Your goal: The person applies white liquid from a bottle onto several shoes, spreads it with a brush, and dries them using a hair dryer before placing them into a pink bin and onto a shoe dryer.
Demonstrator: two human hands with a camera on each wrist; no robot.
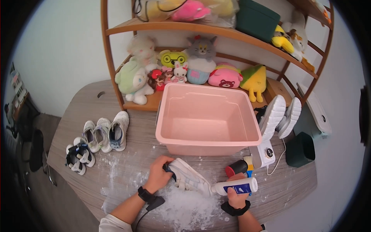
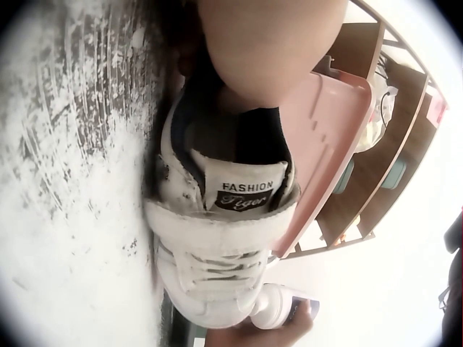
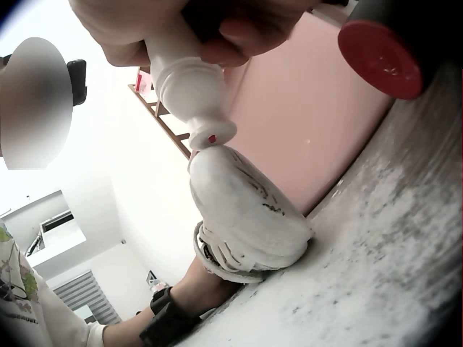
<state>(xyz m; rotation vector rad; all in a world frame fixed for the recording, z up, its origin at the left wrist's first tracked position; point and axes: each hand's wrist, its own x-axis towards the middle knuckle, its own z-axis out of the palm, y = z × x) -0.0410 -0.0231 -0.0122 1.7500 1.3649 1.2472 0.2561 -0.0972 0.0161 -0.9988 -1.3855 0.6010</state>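
Note:
A white shoe (image 1: 190, 176) with a strap and dark lining lies tilted on its side above the powdery table. My left hand (image 1: 160, 174) grips it at the heel opening; the left wrist view shows the tongue and strap (image 2: 224, 231). In my right hand (image 1: 236, 195) is a white bottle (image 1: 247, 186) with a blue label, held sideways. Its nozzle end (image 3: 213, 134) meets the toe of the shoe (image 3: 246, 210) in the right wrist view. Some right fingers are hidden behind the bottle.
A pink bin (image 1: 208, 149) stands behind the hands, before a shelf of plush toys. Several shoes (image 1: 102, 135) sit at the left. To the right are a black-and-red cup-like object (image 1: 236, 168), a brush (image 1: 248, 164), a white device (image 1: 266, 154) holding shoes, and a dark green bin (image 1: 300, 150).

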